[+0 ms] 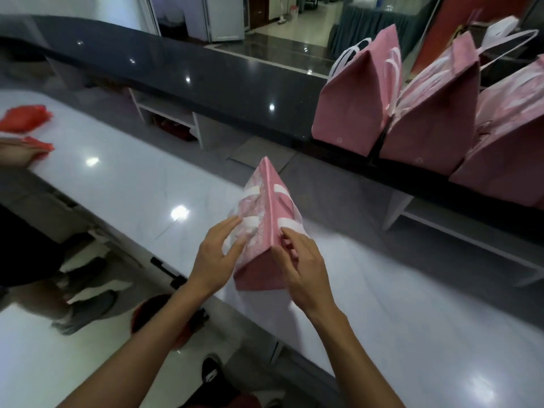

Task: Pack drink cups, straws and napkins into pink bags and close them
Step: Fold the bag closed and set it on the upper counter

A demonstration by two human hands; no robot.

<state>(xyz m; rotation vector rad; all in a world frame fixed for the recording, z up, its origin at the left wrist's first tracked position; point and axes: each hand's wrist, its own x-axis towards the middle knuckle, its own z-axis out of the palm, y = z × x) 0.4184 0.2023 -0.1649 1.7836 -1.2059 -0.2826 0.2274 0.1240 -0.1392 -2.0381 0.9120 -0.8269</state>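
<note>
step: closing | pink bag (266, 231) upright on white desk (132, 178), top pressed to a ridge | left hand (216, 254) flat-fingered against its left side, steadying | right hand (303, 263) pinching ridge's near end, holding fold | closed bags (412, 113) well beyond it on dark ledge (206, 72)

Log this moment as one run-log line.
stage: closing bag | left hand: flat on pink bag side | right hand: fingers at folded top | done: three closed bags on dark counter
</note>
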